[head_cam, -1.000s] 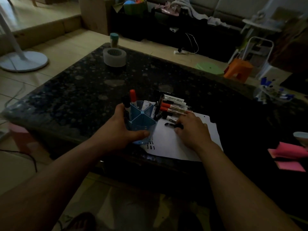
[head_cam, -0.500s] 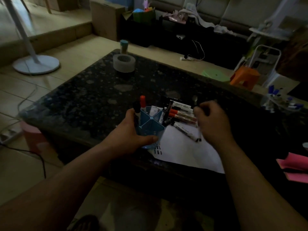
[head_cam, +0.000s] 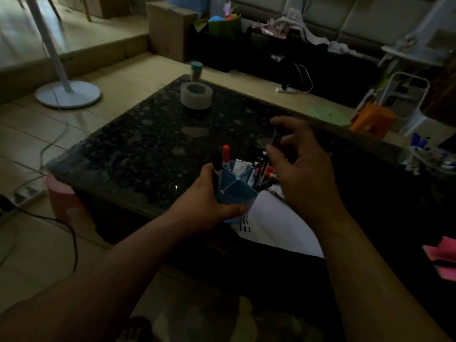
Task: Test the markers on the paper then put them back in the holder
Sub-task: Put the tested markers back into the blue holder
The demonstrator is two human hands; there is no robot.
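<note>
A blue divided marker holder [head_cam: 238,187] stands at the near edge of the dark table, with a red-capped marker [head_cam: 225,154] and a black one upright in it. My left hand [head_cam: 209,206] grips the holder from the left and front. Raised above the holder's right side, my right hand [head_cam: 299,166] pinches a black marker [head_cam: 277,138] between fingers and thumb. Behind that hand, several loose markers [head_cam: 265,170] lie at the top of the white paper [head_cam: 276,223], which carries short black test strokes.
A roll of tape [head_cam: 196,95] and a small jar [head_cam: 196,71] stand at the table's [head_cam: 138,149] far left corner. Pink sticky notes [head_cam: 440,255] lie at the right edge. A fan base, an orange stool and cables sit on the floor around the table.
My right hand picked a black marker up off the paper and lifted it up over the holder. The left hand has kept its grip on the holder.
</note>
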